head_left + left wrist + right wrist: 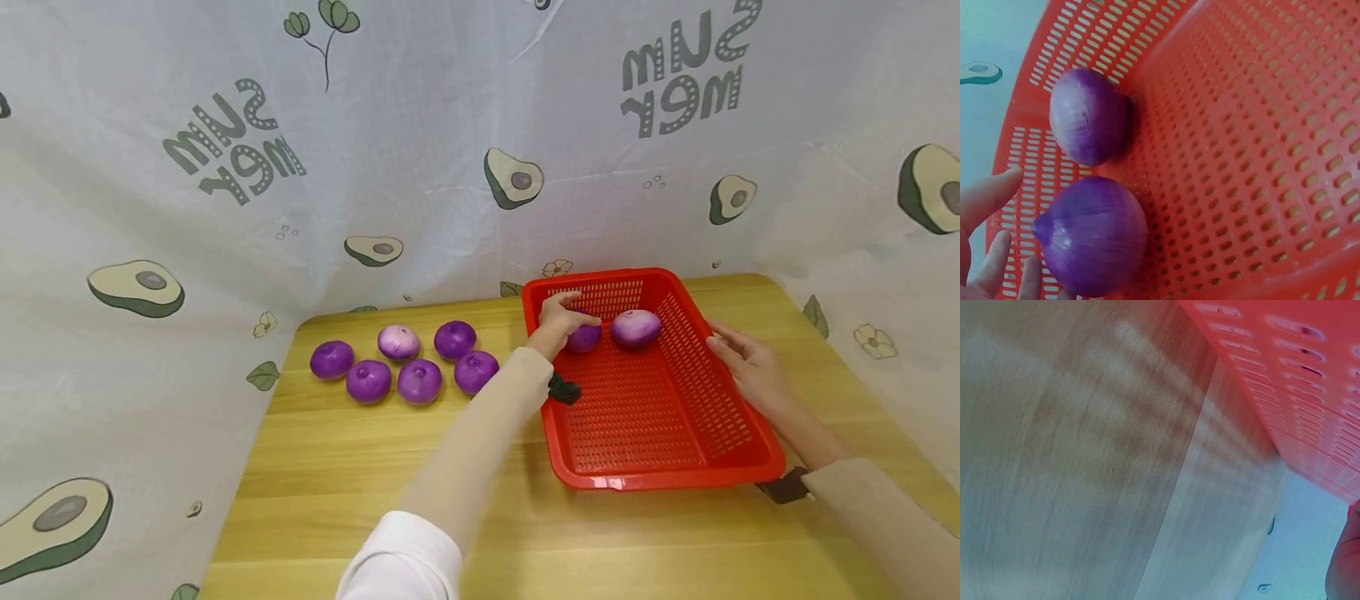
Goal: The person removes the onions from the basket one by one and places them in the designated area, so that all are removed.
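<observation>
My left hand (pixel 558 323) reaches into the red plastic basket (pixel 637 482) at its back left, fingers spread beside a purple onion (pixel 1094 237). In the left wrist view the thumb and nearer fingers stand apart from this onion; a lower fingertip is partly hidden by it. A paler purple-and-white onion (pixel 636 328) lies just right of it on the basket floor. On the basket's right side, my right hand (pixel 756 371) holds the rim, thumb over the edge. Only a bit of that hand shows in the right wrist view.
Several purple onions (pixel 420 382) and a paler one (pixel 398 342) sit in a loose group on the wooden table (pixel 337 483), left of the basket. A white curtain (pixel 420 167) printed with avocados hangs behind the table and along its sides.
</observation>
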`<control>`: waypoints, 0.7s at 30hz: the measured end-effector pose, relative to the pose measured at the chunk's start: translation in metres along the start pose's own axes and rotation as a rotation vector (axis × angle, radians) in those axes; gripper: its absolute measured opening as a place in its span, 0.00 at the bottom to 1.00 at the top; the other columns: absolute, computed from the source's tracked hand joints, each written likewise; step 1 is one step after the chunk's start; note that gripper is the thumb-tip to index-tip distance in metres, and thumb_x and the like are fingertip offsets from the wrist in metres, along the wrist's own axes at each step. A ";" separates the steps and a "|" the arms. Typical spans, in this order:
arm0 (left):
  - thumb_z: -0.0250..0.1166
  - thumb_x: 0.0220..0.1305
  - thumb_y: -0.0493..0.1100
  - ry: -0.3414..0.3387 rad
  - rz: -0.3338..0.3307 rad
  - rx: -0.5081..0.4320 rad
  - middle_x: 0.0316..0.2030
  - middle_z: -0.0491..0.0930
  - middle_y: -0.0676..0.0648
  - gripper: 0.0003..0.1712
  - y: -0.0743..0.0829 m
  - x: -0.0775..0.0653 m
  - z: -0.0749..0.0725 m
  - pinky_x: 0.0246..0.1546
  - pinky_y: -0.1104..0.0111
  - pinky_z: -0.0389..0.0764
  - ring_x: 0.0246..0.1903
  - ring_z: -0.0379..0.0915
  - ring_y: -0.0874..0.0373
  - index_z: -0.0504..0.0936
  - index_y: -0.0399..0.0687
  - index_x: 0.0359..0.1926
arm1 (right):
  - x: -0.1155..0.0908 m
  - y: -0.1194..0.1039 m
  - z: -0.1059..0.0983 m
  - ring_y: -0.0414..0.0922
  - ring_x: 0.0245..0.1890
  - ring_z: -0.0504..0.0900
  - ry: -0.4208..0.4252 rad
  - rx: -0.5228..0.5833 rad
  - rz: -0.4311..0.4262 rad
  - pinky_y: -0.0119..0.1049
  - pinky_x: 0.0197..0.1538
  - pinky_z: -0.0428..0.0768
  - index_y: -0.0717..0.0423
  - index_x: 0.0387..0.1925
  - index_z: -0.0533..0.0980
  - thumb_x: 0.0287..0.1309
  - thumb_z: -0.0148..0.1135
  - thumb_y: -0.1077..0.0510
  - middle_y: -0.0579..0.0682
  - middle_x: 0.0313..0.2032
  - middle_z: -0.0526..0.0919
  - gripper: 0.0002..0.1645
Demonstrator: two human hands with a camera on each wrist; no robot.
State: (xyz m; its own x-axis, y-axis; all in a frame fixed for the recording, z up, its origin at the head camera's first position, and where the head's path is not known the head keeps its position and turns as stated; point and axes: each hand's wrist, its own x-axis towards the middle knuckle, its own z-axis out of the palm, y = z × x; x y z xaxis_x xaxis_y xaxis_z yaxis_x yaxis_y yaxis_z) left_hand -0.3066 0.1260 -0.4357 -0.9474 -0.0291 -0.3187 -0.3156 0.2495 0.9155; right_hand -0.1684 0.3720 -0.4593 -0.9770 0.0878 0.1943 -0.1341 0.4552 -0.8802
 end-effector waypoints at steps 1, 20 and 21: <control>0.81 0.44 0.30 0.013 0.000 0.003 0.55 0.80 0.52 0.32 -0.001 -0.001 0.000 0.47 0.68 0.81 0.49 0.74 0.59 0.86 0.53 0.53 | 0.000 0.000 0.000 0.28 0.28 0.80 -0.002 -0.006 0.003 0.22 0.29 0.79 0.75 0.69 0.60 0.74 0.53 0.57 0.26 0.35 0.79 0.32; 0.81 0.43 0.29 0.012 -0.034 0.080 0.54 0.80 0.49 0.31 -0.012 -0.001 0.005 0.58 0.63 0.77 0.57 0.73 0.54 0.87 0.52 0.51 | 0.000 0.002 0.000 0.28 0.29 0.79 0.002 0.037 0.018 0.22 0.29 0.79 0.73 0.70 0.59 0.74 0.54 0.57 0.27 0.35 0.79 0.33; 0.80 0.44 0.28 0.001 -0.043 0.068 0.54 0.79 0.49 0.31 -0.013 -0.001 0.005 0.57 0.63 0.77 0.56 0.73 0.53 0.87 0.52 0.51 | 0.000 0.002 0.000 0.28 0.29 0.80 0.002 0.039 0.018 0.22 0.29 0.79 0.73 0.70 0.59 0.74 0.53 0.57 0.27 0.35 0.79 0.33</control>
State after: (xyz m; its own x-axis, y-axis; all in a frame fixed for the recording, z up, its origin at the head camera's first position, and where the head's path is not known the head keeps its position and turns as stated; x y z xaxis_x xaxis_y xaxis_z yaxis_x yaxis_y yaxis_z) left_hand -0.3019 0.1275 -0.4483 -0.9331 -0.0425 -0.3571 -0.3519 0.3130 0.8822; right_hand -0.1689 0.3730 -0.4614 -0.9790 0.0972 0.1791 -0.1230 0.4189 -0.8997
